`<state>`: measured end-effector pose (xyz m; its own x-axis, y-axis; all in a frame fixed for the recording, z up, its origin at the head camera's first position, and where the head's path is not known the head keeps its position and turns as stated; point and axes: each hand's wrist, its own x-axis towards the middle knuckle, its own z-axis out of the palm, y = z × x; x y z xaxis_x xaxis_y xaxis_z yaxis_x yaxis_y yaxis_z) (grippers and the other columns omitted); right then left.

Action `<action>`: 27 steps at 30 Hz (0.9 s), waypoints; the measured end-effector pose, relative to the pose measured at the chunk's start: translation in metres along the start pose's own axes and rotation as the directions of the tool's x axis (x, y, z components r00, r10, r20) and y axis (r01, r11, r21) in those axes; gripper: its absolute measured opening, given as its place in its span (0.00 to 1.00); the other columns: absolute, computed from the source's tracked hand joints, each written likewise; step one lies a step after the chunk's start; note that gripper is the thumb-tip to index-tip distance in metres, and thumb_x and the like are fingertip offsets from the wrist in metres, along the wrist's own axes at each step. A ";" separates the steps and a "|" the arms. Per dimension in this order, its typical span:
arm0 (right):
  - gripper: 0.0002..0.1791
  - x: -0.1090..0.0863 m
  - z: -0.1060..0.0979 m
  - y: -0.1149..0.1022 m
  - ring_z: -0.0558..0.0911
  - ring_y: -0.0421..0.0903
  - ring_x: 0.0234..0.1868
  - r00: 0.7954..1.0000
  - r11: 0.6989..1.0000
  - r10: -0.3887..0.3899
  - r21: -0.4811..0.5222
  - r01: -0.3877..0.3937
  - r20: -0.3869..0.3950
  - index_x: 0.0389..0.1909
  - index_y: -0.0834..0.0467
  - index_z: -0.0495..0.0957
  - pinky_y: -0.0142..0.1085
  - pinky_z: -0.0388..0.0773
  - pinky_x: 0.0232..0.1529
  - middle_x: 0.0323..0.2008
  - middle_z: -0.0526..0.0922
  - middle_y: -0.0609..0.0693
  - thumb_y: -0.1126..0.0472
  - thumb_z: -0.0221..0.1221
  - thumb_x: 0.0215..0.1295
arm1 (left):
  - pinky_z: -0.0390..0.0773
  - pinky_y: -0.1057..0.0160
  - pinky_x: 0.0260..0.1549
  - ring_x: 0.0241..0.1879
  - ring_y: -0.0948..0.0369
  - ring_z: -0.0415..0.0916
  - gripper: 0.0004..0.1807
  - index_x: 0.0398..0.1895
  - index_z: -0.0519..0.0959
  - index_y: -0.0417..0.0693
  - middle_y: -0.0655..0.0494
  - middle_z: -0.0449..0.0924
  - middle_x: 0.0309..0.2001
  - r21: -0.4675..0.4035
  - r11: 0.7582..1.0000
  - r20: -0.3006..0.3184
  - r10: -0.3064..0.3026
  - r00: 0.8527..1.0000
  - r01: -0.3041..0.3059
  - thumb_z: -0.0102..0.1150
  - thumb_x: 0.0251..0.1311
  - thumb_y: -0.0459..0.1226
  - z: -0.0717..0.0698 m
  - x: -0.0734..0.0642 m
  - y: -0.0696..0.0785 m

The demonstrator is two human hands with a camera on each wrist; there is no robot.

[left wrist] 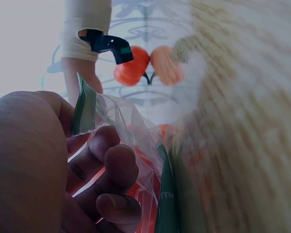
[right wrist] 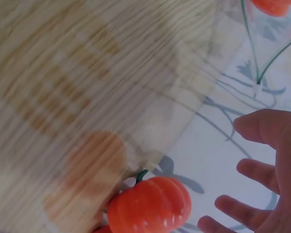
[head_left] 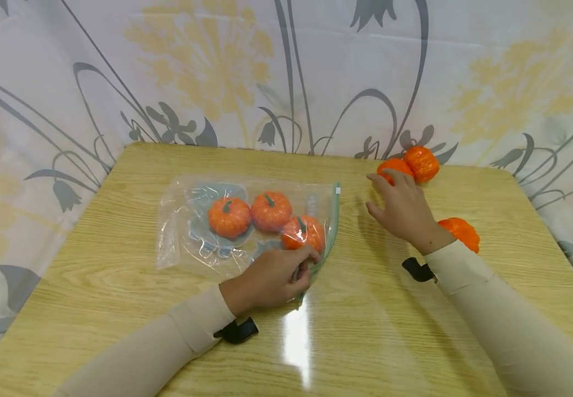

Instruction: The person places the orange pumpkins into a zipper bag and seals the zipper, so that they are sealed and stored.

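Observation:
A clear zip bag (head_left: 169, 242) lies flat on the table, its green zip edge (head_left: 335, 220) facing right. Inside it are three small orange toy pumpkins with green stems, among them a left one (head_left: 229, 219) and a middle one (head_left: 271, 212). My left hand (head_left: 268, 278) pinches the bag's near corner by the green strip, lifting the opening a little in the left wrist view. Fingers spread, my right hand (head_left: 401, 207) hovers at a loose pumpkin (head_left: 392, 164) and partly hides it; contact cannot be told. Another pumpkin (head_left: 422, 164) sits right beside that one.
One more loose pumpkin (head_left: 461, 232) lies behind the right wrist, partly covered by the sleeve. The wooden table (head_left: 365, 342) ends at the back against a flower-patterned cloth (head_left: 316, 71). A white slider (head_left: 338, 190) sits at the zip's far end.

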<state>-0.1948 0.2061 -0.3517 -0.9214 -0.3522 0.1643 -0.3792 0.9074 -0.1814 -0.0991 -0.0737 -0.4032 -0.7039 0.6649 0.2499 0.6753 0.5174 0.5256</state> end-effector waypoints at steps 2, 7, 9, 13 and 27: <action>0.30 0.002 -0.002 0.001 0.66 0.72 0.64 1.000 0.999 -0.011 -0.041 0.012 0.026 0.67 0.62 0.69 0.70 0.67 0.57 0.65 0.67 0.70 0.58 0.61 0.65 | 0.67 0.76 0.25 0.22 0.75 0.64 0.14 0.51 0.76 0.49 0.66 0.75 0.29 0.000 1.000 0.002 0.000 1.000 0.000 0.55 0.62 0.36 0.000 0.000 0.000; 0.31 0.010 -0.006 0.004 0.68 0.73 0.62 0.996 0.989 -0.039 -0.140 0.050 0.077 0.67 0.63 0.68 0.69 0.72 0.52 0.64 0.66 0.71 0.58 0.61 0.64 | 0.67 0.76 0.24 0.22 0.75 0.64 0.14 0.51 0.75 0.48 0.66 0.75 0.29 -0.006 1.000 0.007 0.000 1.000 0.000 0.55 0.62 0.35 0.000 -0.001 0.000; 0.32 0.014 -0.006 0.007 0.67 0.74 0.62 0.995 0.984 -0.032 -0.169 0.048 0.097 0.68 0.62 0.67 0.68 0.71 0.52 0.65 0.66 0.72 0.57 0.60 0.64 | 0.67 0.76 0.24 0.22 0.74 0.64 0.14 0.51 0.75 0.48 0.66 0.75 0.29 -0.006 1.000 0.007 0.001 1.000 -0.001 0.55 0.62 0.35 0.000 -0.001 0.000; 0.33 0.019 -0.007 0.014 0.63 0.75 0.65 0.992 0.982 0.016 -0.190 0.008 0.126 0.70 0.61 0.64 0.70 0.68 0.55 0.67 0.62 0.71 0.57 0.57 0.64 | 0.67 0.76 0.24 0.22 0.74 0.64 0.14 0.52 0.75 0.48 0.66 0.74 0.29 -0.007 1.000 0.008 0.008 1.000 -0.008 0.54 0.62 0.35 -0.001 -0.001 0.001; 0.41 0.034 -0.004 0.023 0.61 0.80 0.63 0.967 0.979 0.099 -0.199 -0.052 0.236 0.77 0.57 0.50 0.72 0.67 0.55 0.72 0.50 0.72 0.58 0.54 0.65 | 0.67 0.75 0.25 0.22 0.73 0.63 0.14 0.51 0.76 0.49 0.66 0.73 0.29 0.000 1.000 0.023 -0.004 1.000 0.004 0.53 0.63 0.35 0.000 -0.001 0.001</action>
<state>-0.2341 0.2156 -0.3460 -0.9483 -0.3049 -0.0880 -0.3067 0.9518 0.0069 -0.0980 -0.0744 -0.4029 -0.7015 0.6749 0.2288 0.6722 0.5200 0.5270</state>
